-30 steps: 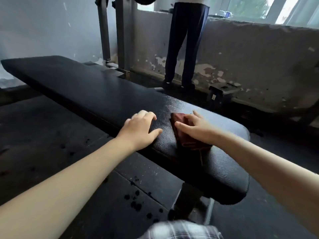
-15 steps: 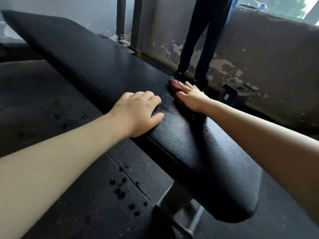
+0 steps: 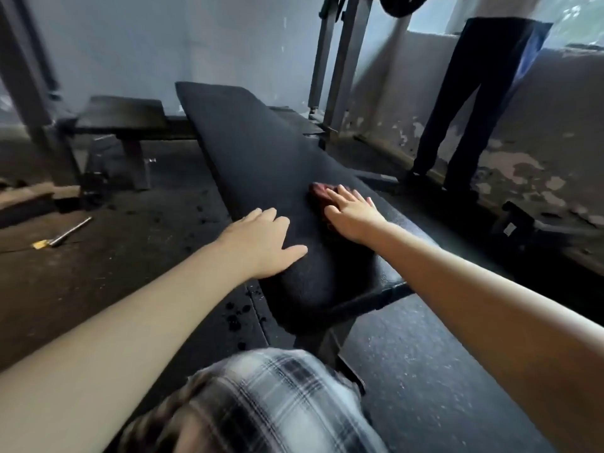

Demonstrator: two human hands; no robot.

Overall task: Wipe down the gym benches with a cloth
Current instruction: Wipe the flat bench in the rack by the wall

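Note:
A long black padded gym bench [image 3: 248, 138] runs away from me, up and to the left. My right hand [image 3: 354, 214] lies flat, fingers straight, pressing a dark red cloth [image 3: 318, 191] onto the pad about midway along it. Only the cloth's far end shows past my fingertips. My left hand [image 3: 261, 243] rests open on the pad's left edge, nearer to me, thumb spread toward the right.
A person in dark trousers [image 3: 474, 103] stands at the peeling wall, back right. Metal rack uprights [image 3: 340, 60] rise behind the bench. A low dark bench [image 3: 121, 119] stands at the left, and a metal rod [image 3: 70, 230] lies on the floor. My plaid-clad knee [image 3: 261, 400] is at the bottom.
My right hand has slid the cloth further along the pad, away from me. The camera has swung, so the bench now points up the frame. My left hand stays on the edge.

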